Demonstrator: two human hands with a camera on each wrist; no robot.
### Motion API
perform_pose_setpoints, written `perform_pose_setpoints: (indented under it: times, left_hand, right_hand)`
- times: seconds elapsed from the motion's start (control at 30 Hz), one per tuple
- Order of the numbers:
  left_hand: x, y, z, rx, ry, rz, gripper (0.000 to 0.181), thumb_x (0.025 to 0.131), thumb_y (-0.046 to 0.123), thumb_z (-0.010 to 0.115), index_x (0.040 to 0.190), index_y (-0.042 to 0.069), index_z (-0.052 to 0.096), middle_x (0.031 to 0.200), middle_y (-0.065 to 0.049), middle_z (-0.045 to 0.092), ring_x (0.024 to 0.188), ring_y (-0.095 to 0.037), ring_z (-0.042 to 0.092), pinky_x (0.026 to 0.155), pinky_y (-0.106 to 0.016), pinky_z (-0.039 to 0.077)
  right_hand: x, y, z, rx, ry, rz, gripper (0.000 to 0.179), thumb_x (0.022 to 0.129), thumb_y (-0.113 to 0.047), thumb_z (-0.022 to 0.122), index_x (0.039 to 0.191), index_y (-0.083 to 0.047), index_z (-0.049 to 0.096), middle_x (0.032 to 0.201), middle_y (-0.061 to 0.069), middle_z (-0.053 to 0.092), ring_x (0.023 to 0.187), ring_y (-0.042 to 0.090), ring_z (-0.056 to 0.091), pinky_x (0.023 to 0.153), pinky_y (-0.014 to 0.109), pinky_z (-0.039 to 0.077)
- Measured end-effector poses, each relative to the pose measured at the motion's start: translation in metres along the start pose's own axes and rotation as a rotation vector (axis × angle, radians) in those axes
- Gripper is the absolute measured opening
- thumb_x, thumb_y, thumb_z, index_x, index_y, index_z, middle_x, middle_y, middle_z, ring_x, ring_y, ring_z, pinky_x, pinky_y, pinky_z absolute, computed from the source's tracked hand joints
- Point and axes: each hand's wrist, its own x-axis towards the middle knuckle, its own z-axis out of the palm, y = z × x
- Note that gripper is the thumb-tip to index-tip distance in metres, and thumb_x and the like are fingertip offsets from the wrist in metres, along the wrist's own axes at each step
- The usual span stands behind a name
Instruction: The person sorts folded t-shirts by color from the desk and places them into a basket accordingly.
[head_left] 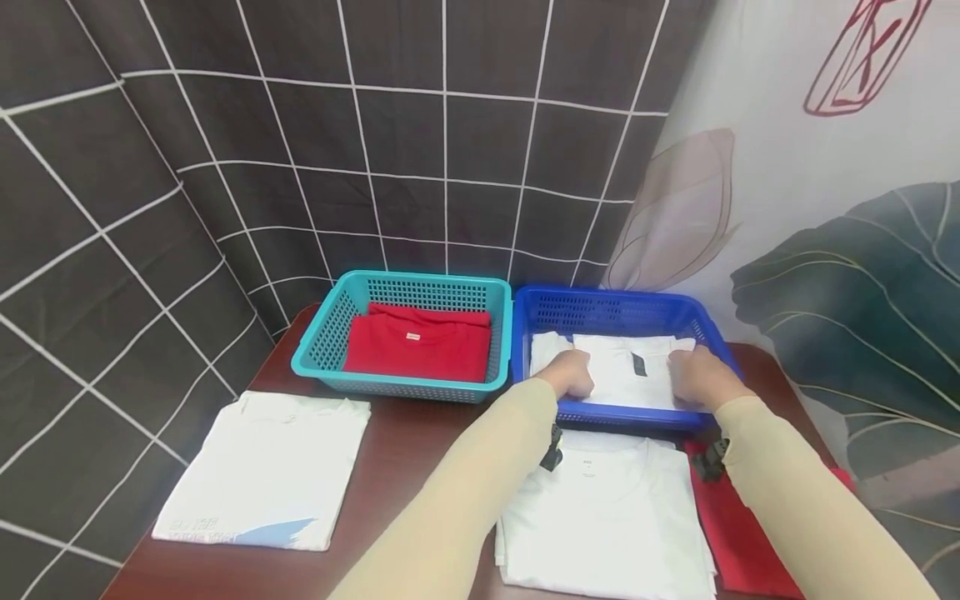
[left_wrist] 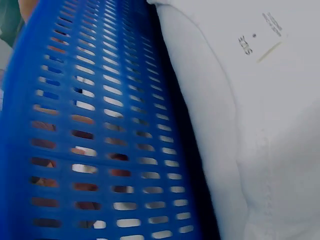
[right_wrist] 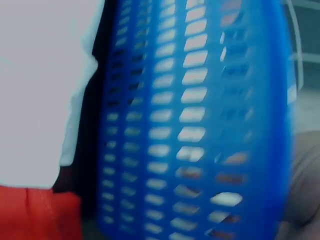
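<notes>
My left hand (head_left: 572, 373) is inside the blue basket (head_left: 622, 304), gripping the left side of a folded white T-shirt (head_left: 615, 375) that has a dark neck label. The same shirt's right side is held by my right hand (head_left: 703, 377); fingertips of both hands are hidden against the cloth. More white cloth (head_left: 549, 348) shows at the basket's left. Below the basket lies a stack of folded white T-shirts (head_left: 607, 517), under my forearms. In both wrist views the basket's slotted wall (left_wrist: 20, 165) fills much of the picture and hides most of each hand.
A teal basket (head_left: 322, 333) with folded red T-shirts (head_left: 420, 346) adjoins the blue one. At the table's left lies a white T-shirt (head_left: 277, 467) with a blue print. Red cloth (head_left: 738, 533) lies under my right forearm. A dark grid-patterned curtain (head_left: 405, 133) hangs behind.
</notes>
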Motion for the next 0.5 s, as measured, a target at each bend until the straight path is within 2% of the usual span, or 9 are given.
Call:
perform_pose_setpoints:
  times: [0.1,0.17,0.27,0.33,0.4,0.5]
  left_hand:
    - [-0.011,-0.001,-0.008,0.026,0.031,0.025,0.064,0.076,0.012,0.068,0.137,0.007,0.051,0.132,-0.002,0.058,0.109,-0.014,0.055,0.093,-0.022,0.045]
    - [-0.02,-0.002,-0.017,0.052,0.062,0.063,0.062,0.08,0.021,0.07,0.137,0.008,0.052,0.131,-0.003,0.059,0.115,-0.015,0.053,0.099,-0.024,0.042]
    - [-0.042,-0.007,-0.032,0.059,0.114,0.152,0.062,0.087,0.031,0.067,0.141,0.01,0.048,0.138,-0.004,0.053,0.131,-0.017,0.042,0.107,-0.028,0.035]
    - [-0.063,-0.014,-0.039,0.035,0.152,0.238,0.06,0.09,0.033,0.065,0.143,0.011,0.046,0.143,-0.005,0.048,0.135,-0.017,0.038,0.11,-0.029,0.032]
    - [-0.09,-0.023,-0.041,-0.007,0.193,0.337,0.057,0.093,0.032,0.063,0.143,0.012,0.046,0.144,-0.005,0.046,0.136,-0.017,0.037,0.111,-0.029,0.03]
    - [-0.136,-0.041,-0.035,-0.032,0.242,0.491,0.052,0.094,0.03,0.062,0.141,0.012,0.048,0.142,-0.003,0.049,0.134,-0.014,0.04,0.109,-0.028,0.032]
  right_hand:
    - [-0.012,-0.009,-0.006,-0.011,0.109,-0.004,0.057,0.085,-0.014,0.063,0.133,0.011,0.045,0.13,0.046,0.033,0.117,0.062,0.035,0.089,0.072,0.035]
    - [-0.024,-0.016,-0.013,0.026,0.14,-0.009,0.063,0.084,-0.02,0.069,0.136,0.008,0.044,0.138,0.044,0.027,0.124,0.062,0.027,0.09,0.073,0.032]
    - [-0.045,-0.027,-0.019,0.095,0.188,-0.069,0.066,0.084,-0.027,0.073,0.138,0.001,0.046,0.143,0.035,0.031,0.128,0.058,0.027,0.091,0.073,0.032]
    - [-0.065,-0.033,-0.017,0.161,0.231,-0.134,0.063,0.084,-0.027,0.074,0.137,-0.003,0.049,0.141,0.029,0.039,0.125,0.053,0.037,0.09,0.069,0.038]
    - [-0.086,-0.039,-0.009,0.212,0.299,-0.232,0.055,0.083,-0.023,0.076,0.132,-0.006,0.056,0.132,0.021,0.053,0.118,0.045,0.05,0.088,0.062,0.045]
    - [-0.118,-0.045,0.01,0.254,0.353,-0.362,0.046,0.079,-0.019,0.08,0.122,-0.011,0.065,0.116,0.006,0.065,0.103,0.03,0.063,0.08,0.05,0.054]
